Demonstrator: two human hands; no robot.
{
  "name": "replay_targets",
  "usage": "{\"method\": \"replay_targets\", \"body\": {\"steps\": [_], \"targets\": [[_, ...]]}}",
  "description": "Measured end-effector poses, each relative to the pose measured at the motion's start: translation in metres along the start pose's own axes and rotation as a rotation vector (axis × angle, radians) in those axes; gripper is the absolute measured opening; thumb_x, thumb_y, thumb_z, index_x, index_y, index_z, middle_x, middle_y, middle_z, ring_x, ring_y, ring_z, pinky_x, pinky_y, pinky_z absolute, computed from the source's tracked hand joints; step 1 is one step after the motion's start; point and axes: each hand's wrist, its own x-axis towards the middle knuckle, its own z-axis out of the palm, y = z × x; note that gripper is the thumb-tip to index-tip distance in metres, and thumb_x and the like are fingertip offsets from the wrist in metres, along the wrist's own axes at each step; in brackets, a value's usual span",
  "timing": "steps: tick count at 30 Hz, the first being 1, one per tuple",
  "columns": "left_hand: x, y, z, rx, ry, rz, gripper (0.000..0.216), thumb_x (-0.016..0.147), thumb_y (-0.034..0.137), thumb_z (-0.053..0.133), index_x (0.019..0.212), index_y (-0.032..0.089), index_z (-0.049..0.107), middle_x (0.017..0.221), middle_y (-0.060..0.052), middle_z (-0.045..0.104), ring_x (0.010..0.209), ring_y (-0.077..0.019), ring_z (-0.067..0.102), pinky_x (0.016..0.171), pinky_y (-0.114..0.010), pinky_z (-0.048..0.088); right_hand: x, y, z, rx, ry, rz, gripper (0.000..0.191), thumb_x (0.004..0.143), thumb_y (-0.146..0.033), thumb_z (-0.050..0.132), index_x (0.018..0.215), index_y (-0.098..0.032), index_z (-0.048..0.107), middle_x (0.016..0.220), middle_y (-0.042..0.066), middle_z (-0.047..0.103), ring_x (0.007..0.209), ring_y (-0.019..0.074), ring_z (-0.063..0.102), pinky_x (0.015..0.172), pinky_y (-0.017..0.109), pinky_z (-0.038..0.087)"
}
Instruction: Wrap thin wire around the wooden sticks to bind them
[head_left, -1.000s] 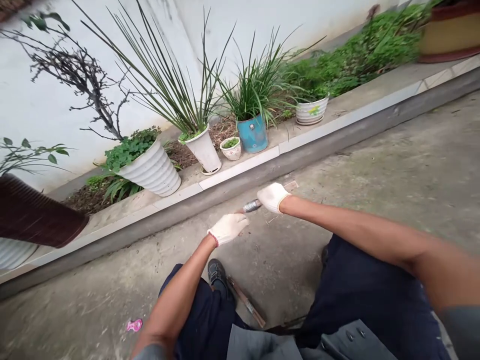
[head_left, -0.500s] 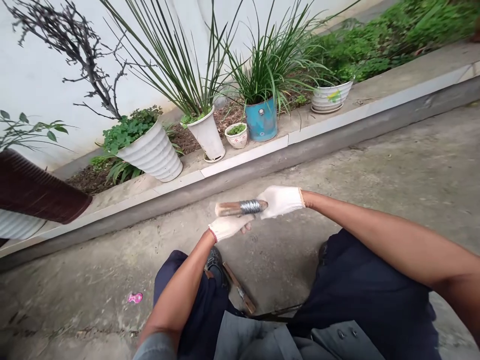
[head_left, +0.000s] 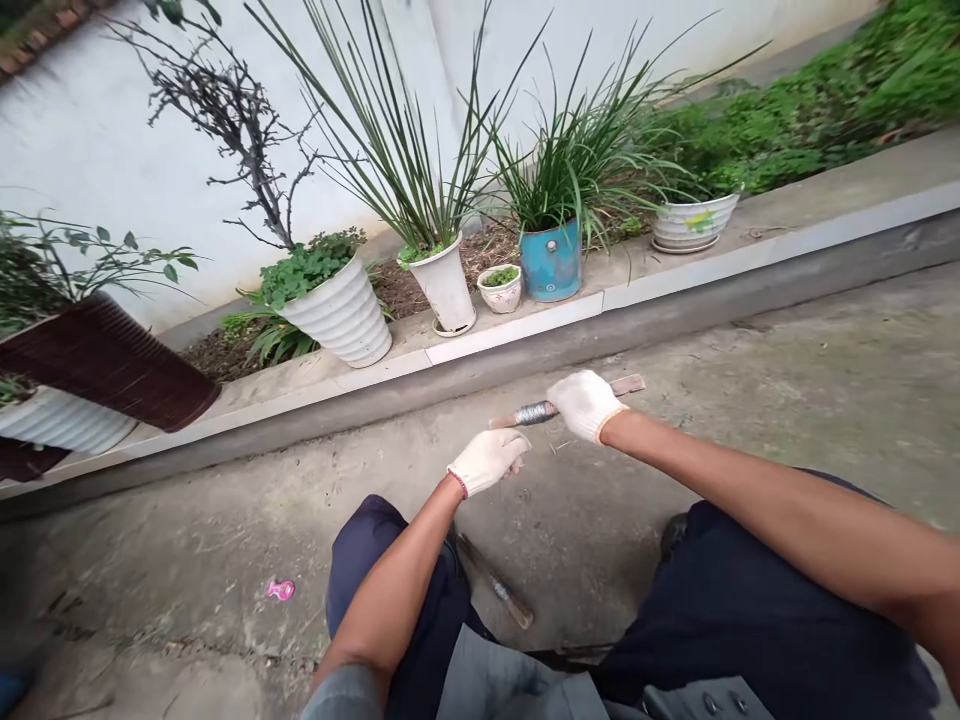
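My right hand (head_left: 586, 404), in a white knit glove, is closed around a wooden brush-like tool (head_left: 504, 421) bound with silvery wire (head_left: 535, 412). A flat wooden end sticks out to the right of the fist, and the wire-bound part and a pale tip to the left. My left hand (head_left: 489, 461), also in a white glove, is just below that tip with its fingers curled in. Whether it touches the tool or pinches something thin is hidden. A similar wire-bound wooden tool (head_left: 499, 582) lies on the concrete between my legs.
A low tiled ledge (head_left: 517, 338) runs across in front, bearing a ribbed white pot (head_left: 341, 312), a tall white pot (head_left: 448, 290), a small pot (head_left: 500, 290), a blue pot (head_left: 551, 262) and others. A pink item (head_left: 281, 589) lies on the concrete floor (head_left: 247, 540) at left.
My right hand has moved right and gripped the tool further along, and its wooden end now points right. My left hand has drawn away from under it. The view has shifted slightly.
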Motion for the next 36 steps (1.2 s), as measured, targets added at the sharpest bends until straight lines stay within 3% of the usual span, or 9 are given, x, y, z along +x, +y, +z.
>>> {"method": "replay_targets", "body": {"steps": [5, 8, 10, 14, 17, 22, 28, 33, 36], "targets": [[-0.003, -0.003, -0.018, 0.366, 0.084, 0.126, 0.031, 0.101, 0.032, 0.042, 0.085, 0.020, 0.066, 0.073, 0.000, 0.065, 0.069, -0.0143, 0.059, 0.068, -0.024, 0.042, -0.007, -0.021, 0.006, -0.145, -0.100, -0.269, 0.018, 0.078, -0.006, 0.059, 0.081, -0.008, 0.076, 0.085, 0.023, 0.074, 0.088, 0.0338, 0.072, 0.083, 0.041, 0.044], [-0.007, -0.005, -0.022, 0.361, 0.079, 0.154, 0.033, 0.103, 0.035, 0.041, 0.094, 0.021, 0.069, 0.075, 0.001, 0.066, 0.072, -0.0153, 0.061, 0.072, -0.024, 0.043, -0.020, -0.027, 0.003, -0.060, -0.128, -0.468, 0.016, 0.073, -0.008, 0.062, 0.079, -0.011, 0.076, 0.085, 0.019, 0.074, 0.083, 0.0306, 0.071, 0.075, 0.036, 0.043], [-0.008, -0.007, -0.023, 0.293, 0.085, 0.166, 0.034, 0.103, 0.036, 0.041, 0.098, 0.021, 0.071, 0.079, 0.001, 0.068, 0.074, -0.0150, 0.062, 0.074, -0.024, 0.045, -0.028, -0.027, -0.001, 0.060, -0.137, -0.512, 0.015, 0.074, -0.012, 0.061, 0.080, -0.014, 0.074, 0.086, 0.017, 0.074, 0.082, 0.0277, 0.070, 0.071, 0.033, 0.041], [-0.005, -0.013, -0.016, 0.102, 0.019, 0.090, 0.028, 0.099, 0.035, 0.051, 0.092, 0.018, 0.072, 0.084, -0.003, 0.071, 0.071, -0.0137, 0.062, 0.070, -0.023, 0.047, -0.035, -0.023, -0.012, 0.305, -0.098, -0.381, 0.016, 0.084, -0.024, 0.056, 0.084, -0.017, 0.070, 0.088, 0.012, 0.074, 0.079, 0.0220, 0.066, 0.068, 0.029, 0.038], [-0.002, -0.020, -0.003, 0.034, 0.000, 0.014, 0.042, 0.102, 0.040, 0.044, 0.077, 0.015, 0.066, 0.073, -0.005, 0.068, 0.057, -0.0126, 0.057, 0.059, -0.025, 0.046, -0.032, -0.018, -0.014, 0.461, -0.123, -0.253, 0.018, 0.082, -0.036, 0.059, 0.085, -0.019, 0.064, 0.083, 0.005, 0.071, 0.075, 0.0194, 0.061, 0.065, 0.027, 0.036], [0.001, -0.029, 0.013, 0.055, 0.015, 0.042, 0.054, 0.102, 0.051, 0.040, 0.068, 0.016, 0.062, 0.067, -0.005, 0.065, 0.054, -0.0135, 0.056, 0.059, -0.027, 0.046, -0.030, -0.019, -0.006, 0.667, -0.208, -0.250, 0.029, 0.081, -0.047, 0.060, 0.086, -0.019, 0.060, 0.084, 0.005, 0.068, 0.078, 0.0210, 0.058, 0.065, 0.027, 0.038], [0.011, -0.037, 0.010, 0.470, 0.080, 0.125, 0.021, 0.093, 0.017, 0.053, 0.075, 0.015, 0.064, 0.075, -0.009, 0.067, 0.076, -0.0208, 0.060, 0.082, -0.033, 0.048, -0.031, -0.035, 0.009, 0.610, -0.254, -0.180, 0.030, 0.078, -0.050, 0.059, 0.081, -0.020, 0.058, 0.076, 0.002, 0.065, 0.071, 0.0187, 0.055, 0.060, 0.027, 0.034], [0.016, -0.041, 0.012, 0.420, 0.100, 0.142, 0.025, 0.098, 0.021, 0.048, 0.082, 0.014, 0.066, 0.080, -0.009, 0.067, 0.083, -0.0235, 0.062, 0.088, -0.034, 0.048, -0.031, -0.039, 0.010, 0.574, -0.214, -0.192, 0.020, 0.082, -0.039, 0.054, 0.078, -0.020, 0.054, 0.077, 0.005, 0.067, 0.072, 0.0180, 0.056, 0.062, 0.027, 0.032], [0.016, -0.040, 0.014, 0.340, 0.113, 0.115, 0.024, 0.095, 0.019, 0.052, 0.076, 0.015, 0.065, 0.077, -0.008, 0.066, 0.083, -0.0238, 0.062, 0.090, -0.035, 0.047, -0.034, -0.036, 0.006, 0.500, -0.194, -0.163, 0.014, 0.084, -0.033, 0.051, 0.077, -0.020, 0.051, 0.075, 0.007, 0.068, 0.069, 0.0180, 0.058, 0.061, 0.029, 0.029]]}}
